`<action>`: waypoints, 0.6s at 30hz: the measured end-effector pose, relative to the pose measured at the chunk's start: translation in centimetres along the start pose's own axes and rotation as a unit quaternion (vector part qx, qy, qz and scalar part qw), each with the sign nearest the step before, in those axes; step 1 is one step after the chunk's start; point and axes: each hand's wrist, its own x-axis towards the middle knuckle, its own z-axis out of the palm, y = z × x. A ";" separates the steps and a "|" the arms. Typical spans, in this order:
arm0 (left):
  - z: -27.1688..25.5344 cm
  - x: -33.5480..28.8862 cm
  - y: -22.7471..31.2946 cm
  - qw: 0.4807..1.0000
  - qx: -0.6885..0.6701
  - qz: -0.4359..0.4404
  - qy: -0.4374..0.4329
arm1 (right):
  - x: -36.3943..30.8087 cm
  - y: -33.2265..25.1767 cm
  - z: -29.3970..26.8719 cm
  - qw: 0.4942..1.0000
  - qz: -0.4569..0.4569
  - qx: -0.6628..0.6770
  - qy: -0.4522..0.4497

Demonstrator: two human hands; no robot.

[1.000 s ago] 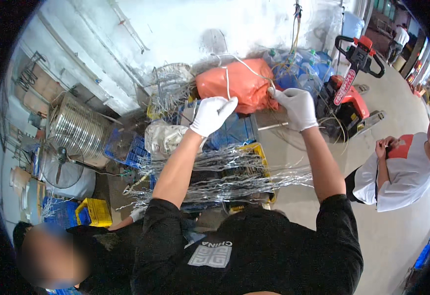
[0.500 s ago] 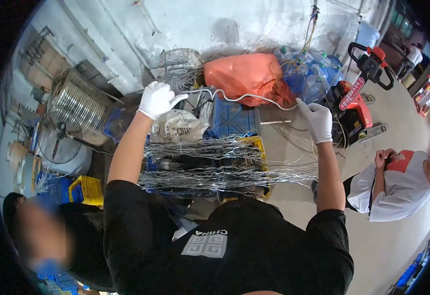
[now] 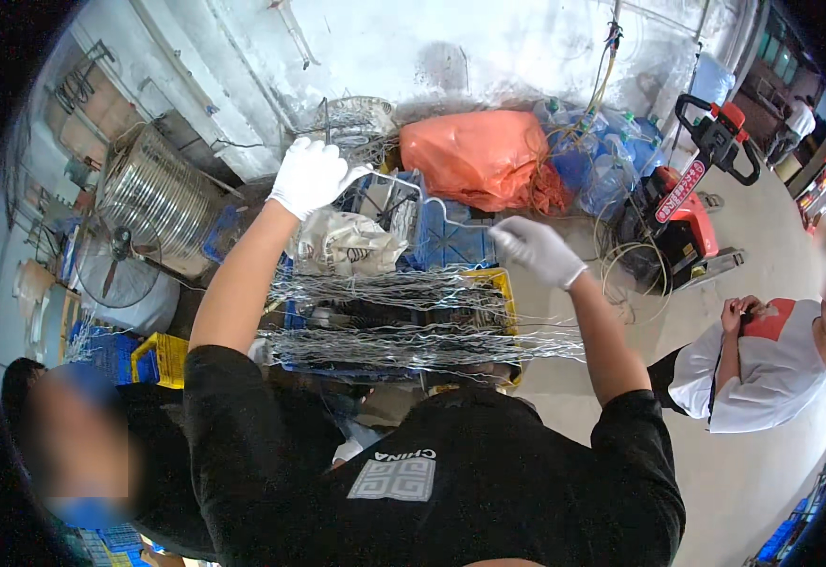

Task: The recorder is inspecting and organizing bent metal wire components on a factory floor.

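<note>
A bent, wavy silver metal wire (image 3: 469,226) is stretched between my two white-gloved hands. My left hand (image 3: 311,178) is closed on its left end, with the thumb pointing toward the right. At the other end, my right hand (image 3: 537,248) pinches the wire with closed fingertips, slightly blurred. Below the hands lie two long bundles of similar crinkled wires, a far bundle (image 3: 384,287) and a near bundle (image 3: 403,348). They rest across a yellow crate (image 3: 503,283), and their loose ends stick out past its right side.
Behind the wire are a blue crate lid (image 3: 455,244), a white sack (image 3: 349,244) and a red plastic-covered heap (image 3: 474,151). A pallet jack (image 3: 687,208) stands at right, near a person in white (image 3: 772,364). Left are a wire coil (image 3: 153,203), a fan (image 3: 115,255) and another person.
My right hand has moved left and nearer to me, bringing its end of the wire along. My left hand has shifted only slightly and keeps its hold.
</note>
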 end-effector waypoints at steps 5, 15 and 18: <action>-0.1 -0.7 -1.2 0.999 0.007 -0.002 -0.049 | -1.2 -2.4 4.5 0.993 0.047 -0.078 -0.072; 0.1 -4.9 -2.8 0.972 0.023 -0.060 -0.227 | -3.2 -6.5 7.4 0.951 0.047 -0.304 -0.017; -0.1 -5.3 -3.1 0.953 -0.001 -0.107 -0.283 | -3.9 -6.4 8.4 0.979 -0.019 -0.202 0.003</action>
